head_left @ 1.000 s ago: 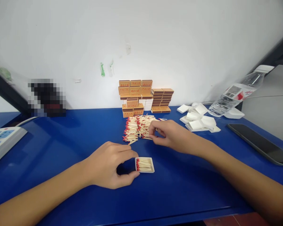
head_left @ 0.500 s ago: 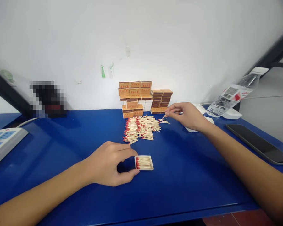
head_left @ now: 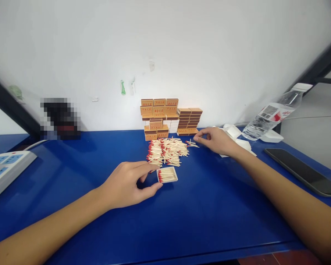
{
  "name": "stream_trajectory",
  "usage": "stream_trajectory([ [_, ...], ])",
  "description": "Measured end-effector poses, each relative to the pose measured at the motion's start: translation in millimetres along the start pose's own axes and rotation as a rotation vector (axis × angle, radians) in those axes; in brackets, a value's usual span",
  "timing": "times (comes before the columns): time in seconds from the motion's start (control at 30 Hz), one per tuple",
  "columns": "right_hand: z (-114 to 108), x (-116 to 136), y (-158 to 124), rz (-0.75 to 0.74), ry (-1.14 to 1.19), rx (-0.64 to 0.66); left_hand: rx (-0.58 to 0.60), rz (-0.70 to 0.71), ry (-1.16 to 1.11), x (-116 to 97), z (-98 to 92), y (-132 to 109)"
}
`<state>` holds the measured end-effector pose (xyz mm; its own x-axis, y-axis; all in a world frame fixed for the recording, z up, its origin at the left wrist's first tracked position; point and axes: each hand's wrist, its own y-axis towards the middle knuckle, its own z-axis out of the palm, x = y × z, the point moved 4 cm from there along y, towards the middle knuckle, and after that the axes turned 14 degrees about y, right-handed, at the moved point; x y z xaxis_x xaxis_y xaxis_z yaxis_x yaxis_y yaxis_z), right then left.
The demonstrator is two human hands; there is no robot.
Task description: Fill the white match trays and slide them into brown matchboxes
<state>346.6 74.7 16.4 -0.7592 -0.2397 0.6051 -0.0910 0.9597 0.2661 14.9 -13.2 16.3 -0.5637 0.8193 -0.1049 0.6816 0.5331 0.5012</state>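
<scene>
My left hand [head_left: 132, 184] grips a small white matchbox tray [head_left: 177, 175] at its left end, between thumb and fingers. Red-tipped matches [head_left: 167, 174] lie side by side in the tray, heads to the left. Just beyond it is a heap of loose matches [head_left: 169, 151]. My right hand [head_left: 216, 140] is at the right of the heap, thumb and forefinger pinched together beside a few stray matches [head_left: 192, 144]. Whether a match is between those fingertips I cannot make out.
Matchboxes [head_left: 159, 110] stand stacked against the wall behind the heap, with more stacked boxes [head_left: 189, 119] at their right. White trays [head_left: 242, 144], a leaning plastic bottle [head_left: 276, 112] and a phone [head_left: 300, 171] are at the right. A power strip [head_left: 12, 165] lies at the left.
My left hand has moved the tray away from me, closer to the heap, and turned it slightly. The match visible earlier in my right fingertips no longer shows clearly there.
</scene>
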Motion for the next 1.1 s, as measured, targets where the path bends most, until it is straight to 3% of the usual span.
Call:
stream_trajectory([
  [0.27, -18, -4, 5, 0.14, 0.051, -0.138, 0.01, -0.01, -0.021, -3, 3.5, -2],
  [0.37, -14, -4, 13, 0.22, 0.129, -0.143, 0.043, -0.001, -0.023, -5, 6.1, -3],
  [0.53, -5, -9, 31, 0.428, 0.19, -0.177, -0.05, -0.045, -0.044, -6, 4.9, -3],
  [0.7, 9, -17, 37, 0.584, 0.302, -0.116, 0.015, -0.059, -0.035, -6, 10.3, -4],
  [0.87, 9, -17, 33, 0.622, 0.389, -0.115, 0.102, -0.06, 0.008, -5, 11.6, -4],
  [1.1, -27, 10, 8, 0.524, 0.518, -0.188, 0.076, -0.029, 0.112, -7, 6.0, -2],
])
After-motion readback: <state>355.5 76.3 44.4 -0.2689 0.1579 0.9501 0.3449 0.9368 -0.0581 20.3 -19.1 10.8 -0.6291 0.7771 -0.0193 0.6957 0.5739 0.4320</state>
